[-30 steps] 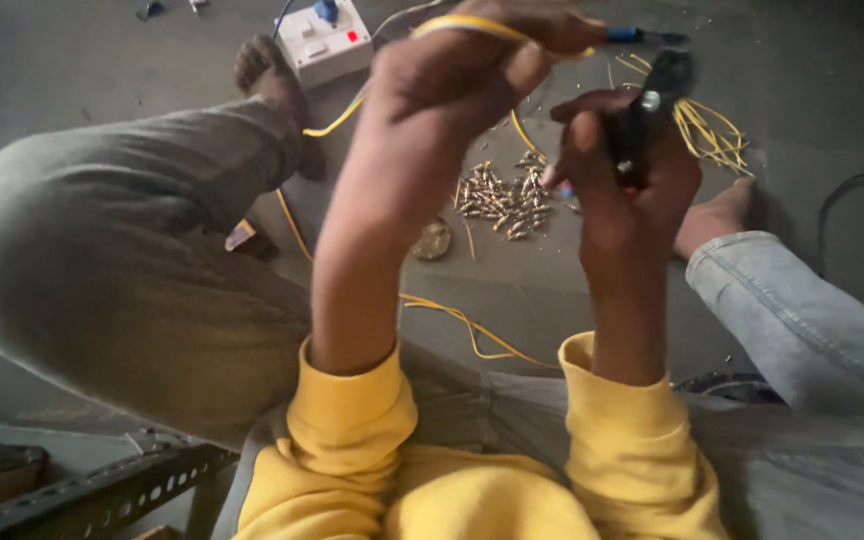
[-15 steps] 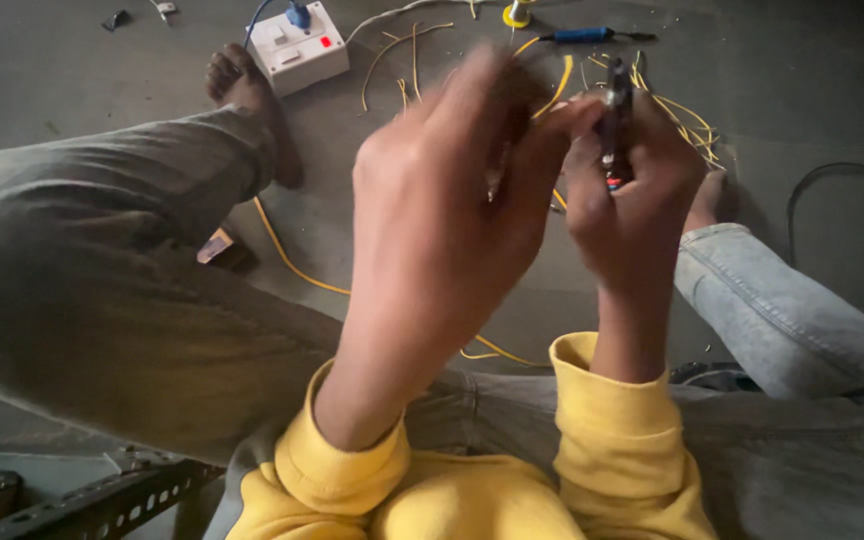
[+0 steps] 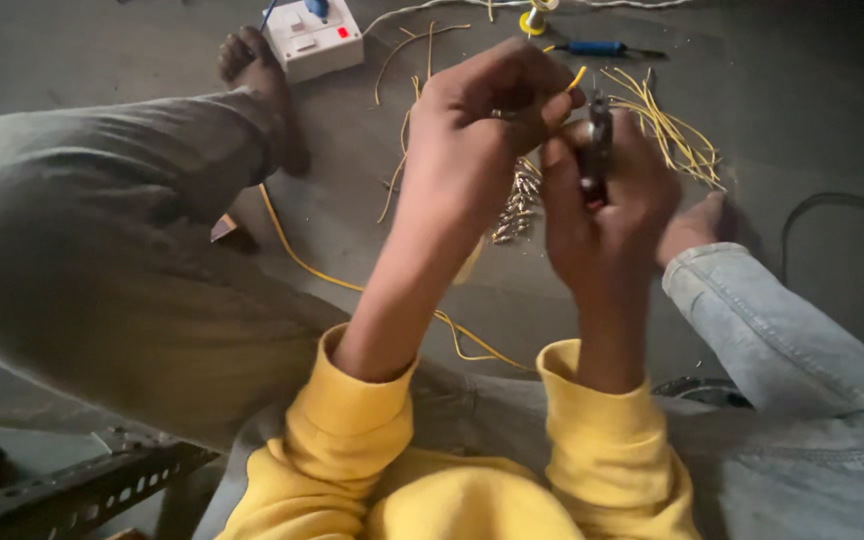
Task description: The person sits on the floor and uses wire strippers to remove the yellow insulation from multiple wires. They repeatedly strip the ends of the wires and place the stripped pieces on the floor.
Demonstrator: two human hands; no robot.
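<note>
Head view, looking down at a person seated on a grey floor [image 3: 102, 60], yellow sleeves near. The left hand [image 3: 482, 130] pinches a short yellow wire [image 3: 576, 78] between fingertips, held against the tool [image 3: 597, 150] that the right hand [image 3: 607, 215] grips closed. Both hands hover above a small pile of metal terminals [image 3: 517, 205], touching each other. Far left sits a white switch box [image 3: 314, 38]; far right, a loose bundle of wires [image 3: 672, 125] and a blue screwdriver [image 3: 597, 47]. Open floor lies left of the hands, between them and the bent leg [image 3: 102, 230].
</note>
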